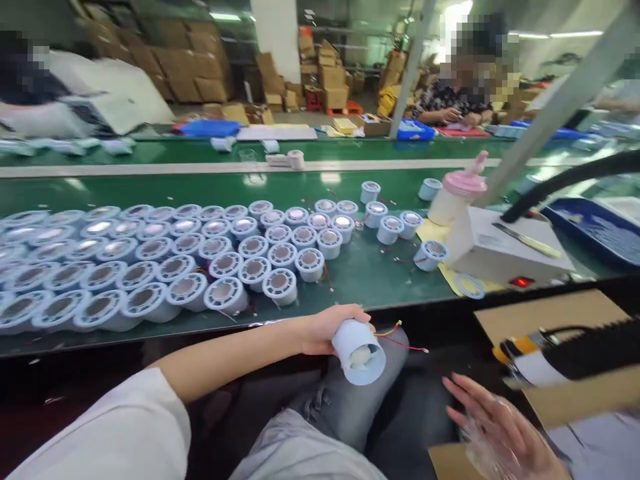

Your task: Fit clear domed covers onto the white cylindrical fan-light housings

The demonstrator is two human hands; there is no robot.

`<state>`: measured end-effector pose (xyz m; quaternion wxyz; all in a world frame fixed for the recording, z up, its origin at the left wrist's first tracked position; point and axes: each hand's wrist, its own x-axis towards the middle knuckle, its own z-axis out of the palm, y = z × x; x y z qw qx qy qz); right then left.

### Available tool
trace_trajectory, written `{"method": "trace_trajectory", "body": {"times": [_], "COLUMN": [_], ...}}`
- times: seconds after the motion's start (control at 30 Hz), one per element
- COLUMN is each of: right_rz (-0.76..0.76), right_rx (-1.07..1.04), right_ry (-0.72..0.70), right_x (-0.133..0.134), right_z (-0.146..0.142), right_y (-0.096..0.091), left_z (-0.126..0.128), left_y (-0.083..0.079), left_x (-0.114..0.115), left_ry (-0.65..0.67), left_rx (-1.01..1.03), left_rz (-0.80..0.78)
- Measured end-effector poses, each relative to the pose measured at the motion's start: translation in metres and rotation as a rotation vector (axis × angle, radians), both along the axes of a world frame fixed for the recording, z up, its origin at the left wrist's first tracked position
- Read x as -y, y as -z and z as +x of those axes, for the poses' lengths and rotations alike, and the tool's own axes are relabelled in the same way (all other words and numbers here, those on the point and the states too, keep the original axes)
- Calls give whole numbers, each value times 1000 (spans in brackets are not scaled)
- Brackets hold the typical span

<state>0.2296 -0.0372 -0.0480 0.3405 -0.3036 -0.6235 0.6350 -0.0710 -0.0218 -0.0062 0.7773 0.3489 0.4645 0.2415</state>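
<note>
My left hand (327, 327) is closed around a light-blue cylindrical housing (350, 343) above my lap. Its open end tilts down toward me and shows a white, fan-like part (361, 357) inside. Thin red and yellow wires (395, 341) with small white connectors stick out of its right side. Lower right, my right hand (500, 427) is apart from the housing, slightly blurred, with its fingers stretched out. Crumpled clear plastic (483, 443) lies against its palm; whether it is worn or a loose piece I cannot tell.
Rows of similar housings (175, 267) cover the left of the green bench (360, 283). A grey box with a red switch (500, 243), a pink-lidded bottle (453, 197) and a blue tray (600, 230) stand right. Below is an open cardboard box (560, 307). People sit across the bench.
</note>
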Motion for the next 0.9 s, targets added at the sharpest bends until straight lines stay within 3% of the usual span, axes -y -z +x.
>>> {"method": "trace_trajectory", "body": {"times": [0.1, 0.2, 0.3, 0.4, 0.47, 0.57, 0.73, 0.9], "right_rz": [141, 516, 896, 1019, 960, 686, 268, 21], "right_rx": [25, 296, 652, 822, 824, 707, 472, 241], "right_ry": [86, 40, 77, 104, 87, 60, 195, 343], "right_x": [13, 12, 8, 4, 3, 3, 6, 3], "right_z": [-5, -20, -36, -49, -54, -58, -62, -65], "right_y": [-14, -37, -48, -46, -42, -42, -51, -50], "left_z": [8, 12, 15, 18, 20, 20, 15, 13], "left_y": [9, 10, 3, -10, -18, -24, -3, 17], "left_x": [-2, -6, -8, -8, -6, 1, 9, 9], "left_ry": [106, 217, 314, 364, 352, 278, 145, 196], "left_rx": [49, 49, 19, -60, -222, -453, -448, -308], "left_rz": [-57, -60, 19, 191, 481, 872, 1021, 1004]}}
